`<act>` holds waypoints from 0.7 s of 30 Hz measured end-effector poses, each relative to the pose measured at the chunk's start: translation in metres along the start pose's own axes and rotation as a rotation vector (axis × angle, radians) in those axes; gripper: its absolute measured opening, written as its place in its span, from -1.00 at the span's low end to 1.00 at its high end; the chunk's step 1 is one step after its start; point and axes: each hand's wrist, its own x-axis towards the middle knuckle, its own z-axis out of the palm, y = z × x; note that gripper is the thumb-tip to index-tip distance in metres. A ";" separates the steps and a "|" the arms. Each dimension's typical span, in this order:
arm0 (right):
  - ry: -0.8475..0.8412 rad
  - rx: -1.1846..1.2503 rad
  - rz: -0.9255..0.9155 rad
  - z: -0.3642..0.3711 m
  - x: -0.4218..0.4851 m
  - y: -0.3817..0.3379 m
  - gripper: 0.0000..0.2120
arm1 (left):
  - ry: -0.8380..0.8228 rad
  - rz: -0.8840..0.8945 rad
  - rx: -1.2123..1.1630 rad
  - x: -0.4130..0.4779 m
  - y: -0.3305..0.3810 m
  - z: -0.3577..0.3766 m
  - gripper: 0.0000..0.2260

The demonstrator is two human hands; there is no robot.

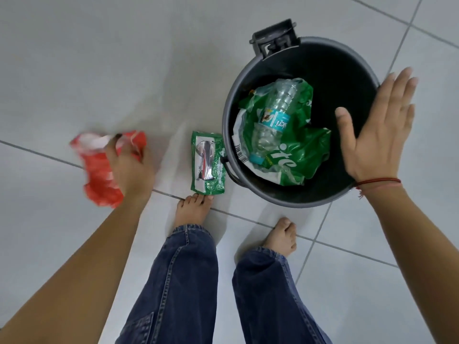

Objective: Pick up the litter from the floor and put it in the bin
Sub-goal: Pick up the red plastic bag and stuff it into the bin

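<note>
My left hand (129,167) is shut on a crumpled red and white wrapper (99,180), held above the floor left of the bin; it looks blurred. A flat green packet (208,163) with a silver patch lies on the tiles just left of the bin, touching my left toes. The dark grey round bin (320,197) stands open and holds a large green wrapper (313,150) with a crushed clear plastic bottle (275,112) on top. My right hand (380,130) hovers over the bin's right rim, open, fingers spread, holding nothing.
Pale grey floor tiles (99,58) with dark grout lines stretch all around. The bin's hinge bracket (274,36) sticks out at its far side. My bare feet (192,211) and jeans-clad legs (188,281) stand right before the bin and packet.
</note>
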 end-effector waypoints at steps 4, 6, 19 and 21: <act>-0.028 0.013 0.023 -0.001 0.001 -0.002 -0.30 | 0.075 0.024 0.041 -0.026 0.012 -0.064 -0.70; -0.038 0.023 0.035 -0.004 0.002 -0.001 -0.32 | 0.340 0.037 -0.155 -0.029 0.016 -0.118 -0.66; -0.081 -0.027 0.049 -0.007 0.003 -0.002 -0.34 | 0.234 0.457 -0.401 0.022 0.119 -0.222 -0.70; -0.073 -0.066 0.045 -0.005 0.004 -0.002 -0.33 | 0.082 0.502 -0.389 0.036 0.127 -0.216 -0.64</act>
